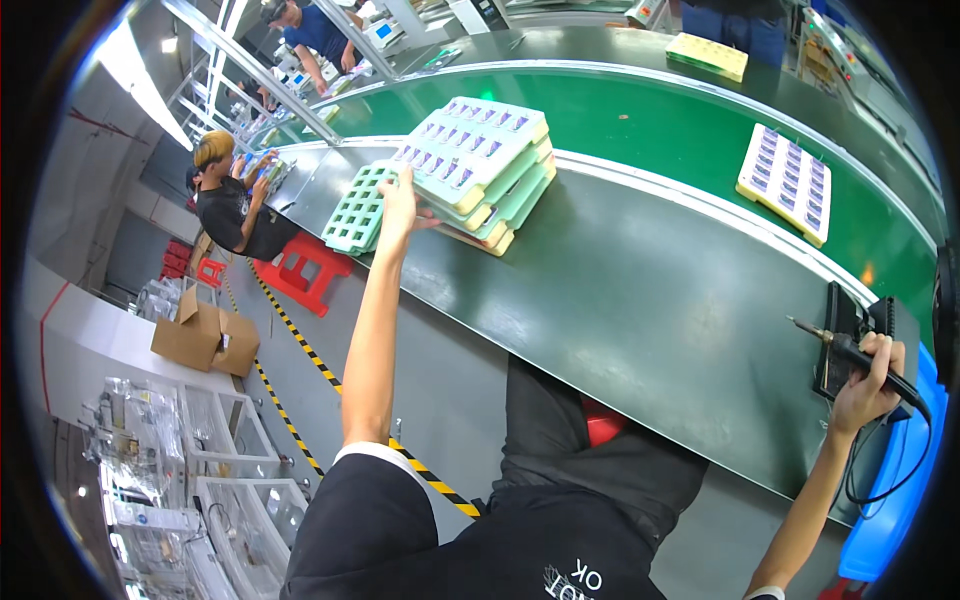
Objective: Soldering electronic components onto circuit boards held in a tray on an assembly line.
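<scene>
My right hand [868, 385] is closed around the handle of a soldering iron [852, 352], its metal tip pointing left over the bench. Beside it stands a black soldering station [838, 325], and the iron's cable loops down to the right. At the far left my left hand [400, 205] grips the near left edge of a stacked tray [470, 140] holding rows of small dark-and-white parts. Several light green and yellow trays lie beneath it, slightly out of line. An empty green tray [357, 210] with square pockets sits just left of that hand.
A green conveyor belt [640, 115] runs behind the bench [600, 270]. On it lies a filled tray [788, 185]; a yellow tray [707, 55] is farther back. A blue bin [895, 500] stands at right. Other people [240, 205] work at left; a red stool [305, 270] is near.
</scene>
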The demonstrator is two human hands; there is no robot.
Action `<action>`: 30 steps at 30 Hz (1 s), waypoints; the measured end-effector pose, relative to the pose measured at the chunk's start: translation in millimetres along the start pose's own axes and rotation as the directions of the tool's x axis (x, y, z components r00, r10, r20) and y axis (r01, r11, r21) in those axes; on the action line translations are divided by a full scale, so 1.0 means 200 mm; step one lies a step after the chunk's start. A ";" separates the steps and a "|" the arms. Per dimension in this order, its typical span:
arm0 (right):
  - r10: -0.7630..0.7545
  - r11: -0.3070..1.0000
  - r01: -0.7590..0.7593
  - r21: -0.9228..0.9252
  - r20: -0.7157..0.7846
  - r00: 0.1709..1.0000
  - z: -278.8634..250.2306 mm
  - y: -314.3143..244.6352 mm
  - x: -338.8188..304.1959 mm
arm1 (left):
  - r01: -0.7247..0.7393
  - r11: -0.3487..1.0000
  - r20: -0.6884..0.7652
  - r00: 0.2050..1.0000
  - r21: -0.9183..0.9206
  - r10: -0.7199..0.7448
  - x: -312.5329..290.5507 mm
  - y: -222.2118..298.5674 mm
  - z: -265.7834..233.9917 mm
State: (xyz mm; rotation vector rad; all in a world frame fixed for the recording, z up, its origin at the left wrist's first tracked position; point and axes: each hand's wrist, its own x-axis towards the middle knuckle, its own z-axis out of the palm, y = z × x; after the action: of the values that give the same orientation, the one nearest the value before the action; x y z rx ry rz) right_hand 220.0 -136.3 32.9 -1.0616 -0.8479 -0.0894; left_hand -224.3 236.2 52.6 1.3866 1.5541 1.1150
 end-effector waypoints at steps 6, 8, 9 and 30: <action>-0.003 1.000 0.003 0.008 0.034 0.999 -0.02 0.05 0.02 | -0.105 0.920 0.038 0.991 -0.376 0.129 -0.03 -0.11 -0.08; -0.002 1.000 0.001 0.011 0.036 0.999 0.00 0.05 0.01 | -0.050 0.811 0.012 0.997 -0.582 0.070 -0.01 -0.12 -0.11; -0.002 1.000 0.002 0.014 0.044 0.999 0.00 0.05 0.01 | -0.032 0.729 0.050 0.995 -0.683 0.091 0.00 -0.12 -0.12; -0.124 0.988 0.131 0.078 -0.092 0.988 0.20 -0.23 0.06 | -0.089 0.941 0.736 0.601 -0.325 0.311 -0.52 0.15 0.33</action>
State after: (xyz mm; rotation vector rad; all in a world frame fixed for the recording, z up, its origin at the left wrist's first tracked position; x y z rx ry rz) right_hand 185.5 -124.4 82.4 -0.9174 -0.8330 -0.2048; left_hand -140.2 142.1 57.1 1.5851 0.5917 0.6280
